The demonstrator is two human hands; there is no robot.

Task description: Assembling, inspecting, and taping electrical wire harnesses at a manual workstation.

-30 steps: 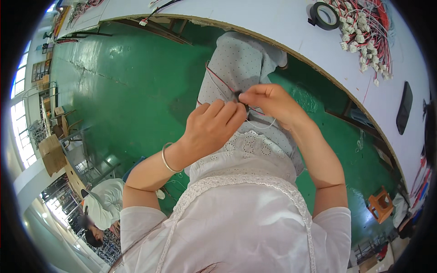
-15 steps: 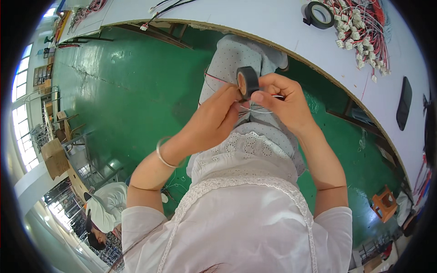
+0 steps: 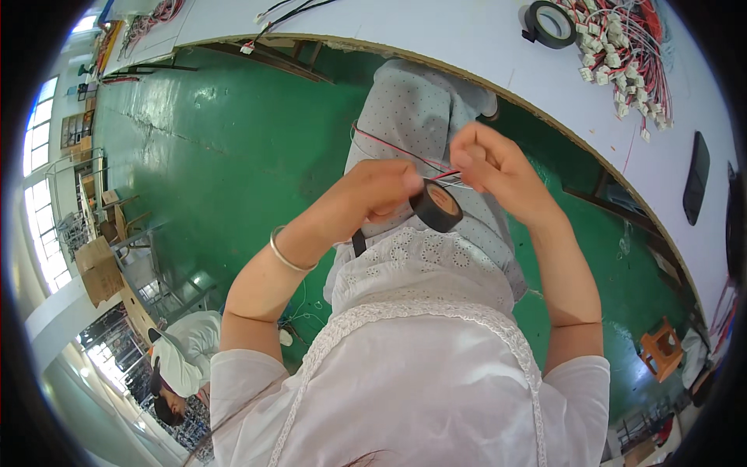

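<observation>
Black tape in a roll (image 3: 437, 208) hangs just under the fingertips of the left hand (image 3: 372, 194), above the person's lap, with its brown core facing upward. The left grip is narrow, thumb and fingers pinched on thin wires (image 3: 443, 176) in red, black and white; whether it also clasps the roll I cannot tell. Those wires stretch across to the right hand (image 3: 498, 167), whose fingers are curled in close at the far end of the stretch. That grip is blurred, so I cannot tell if it is shut on them. More of the red and dark wire trails over the dotted pale trousers (image 3: 405, 101), and a bangle (image 3: 289, 251) circles the left wrist.

Beyond the knees runs the white tabletop (image 3: 436, 35). Another black tape roll (image 3: 533, 31) lies flat on it, just beside a heap of red and white leads with white plugs (image 3: 615, 58). Farther right lies a dark flat slab (image 3: 696, 177); dark leads (image 3: 292, 15) lie near the edge toward the left.

Across the green floor (image 3: 218, 140), a brown cardboard box (image 3: 99, 272) stands near a seated co-worker (image 3: 191, 350); its contents are too small to tell. An orange stool (image 3: 660, 350) stands at far right.
</observation>
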